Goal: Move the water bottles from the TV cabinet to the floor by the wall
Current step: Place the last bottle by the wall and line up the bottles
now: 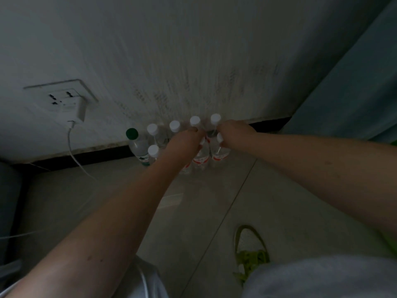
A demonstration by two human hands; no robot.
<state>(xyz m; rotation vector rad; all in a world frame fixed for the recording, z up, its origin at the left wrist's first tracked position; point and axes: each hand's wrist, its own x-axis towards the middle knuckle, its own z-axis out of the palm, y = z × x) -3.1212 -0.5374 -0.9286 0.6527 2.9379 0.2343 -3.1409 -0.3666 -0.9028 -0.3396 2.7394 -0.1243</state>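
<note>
We are well into the job: a cluster of water bottles (158,136) stands on the floor (129,201) against the wall (171,61), beside the dark skirting. Our left hand (184,140) and right hand (233,132) are both down among them, each with fingers curled over a bottle in the front row, seemingly setting it in place (whether the grip is firm, we cannot tell). The TV cabinet is out of view, so what remains there is unknown. Counting caps: six white ones show plainly, a seventh peeks out beside the left hand, plus one green-capped bottle (137,145), so about eight bottles.
</note>
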